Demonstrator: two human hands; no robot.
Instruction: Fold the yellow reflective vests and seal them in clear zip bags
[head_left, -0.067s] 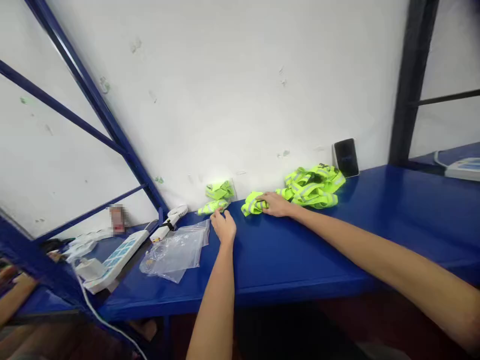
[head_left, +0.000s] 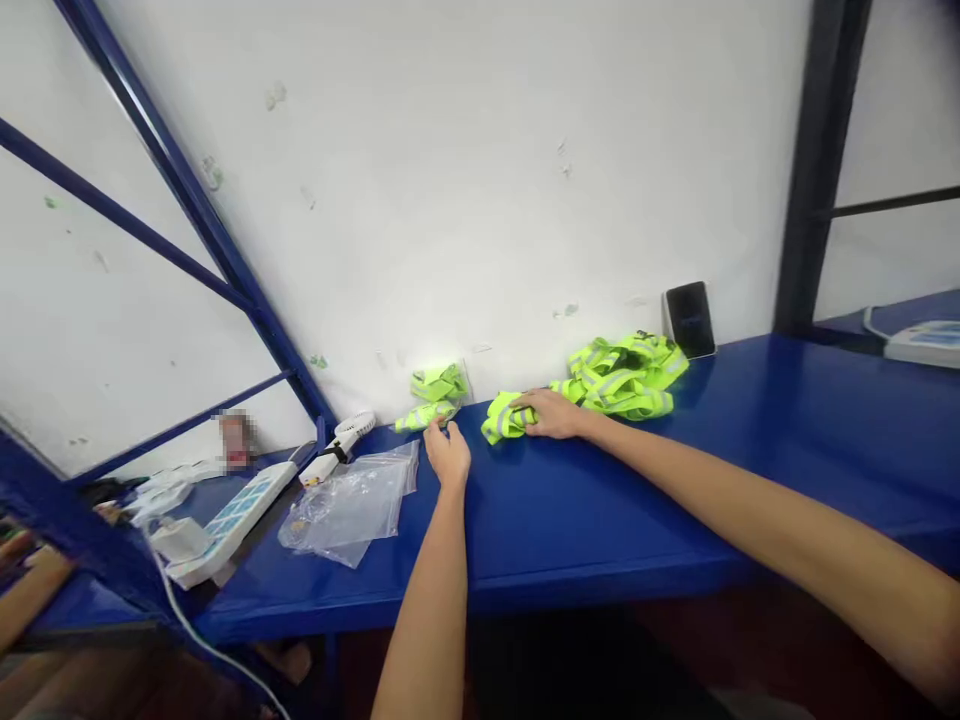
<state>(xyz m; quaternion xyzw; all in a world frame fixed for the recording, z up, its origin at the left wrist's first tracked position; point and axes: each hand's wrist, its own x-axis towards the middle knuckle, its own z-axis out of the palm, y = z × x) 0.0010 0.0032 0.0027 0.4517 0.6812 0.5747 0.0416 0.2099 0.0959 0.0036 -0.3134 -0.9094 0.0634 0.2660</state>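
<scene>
My right hand point(head_left: 551, 413) is wrapped over the right side of a small neon-yellow reflective strap bundle point(head_left: 501, 418) with grey stripes. The palm hides part of that bundle. My left hand point(head_left: 448, 453) has its thumb and forefinger apart, at the front edge of more yellow reflective straps point(head_left: 426, 414). These straps are at the wall, some of them in a clear bag point(head_left: 465, 378); whether the fingertips touch them I cannot tell. Right of my right hand lies a larger loose heap of yellow reflective straps point(head_left: 622, 377).
Clear zip bags point(head_left: 356, 510) lie left of my left hand, beside a white handheld fan point(head_left: 337, 450) and a white power strip point(head_left: 232, 525). A dark-screened device point(head_left: 691, 318) leans on the wall. Blue frame posts point(head_left: 225, 240) border the blue table point(head_left: 600, 510). Another person's arm point(head_left: 34, 595) shows far left.
The small strap bundle under my right hand has shifted very slightly toward me. My left hand has barely moved.
</scene>
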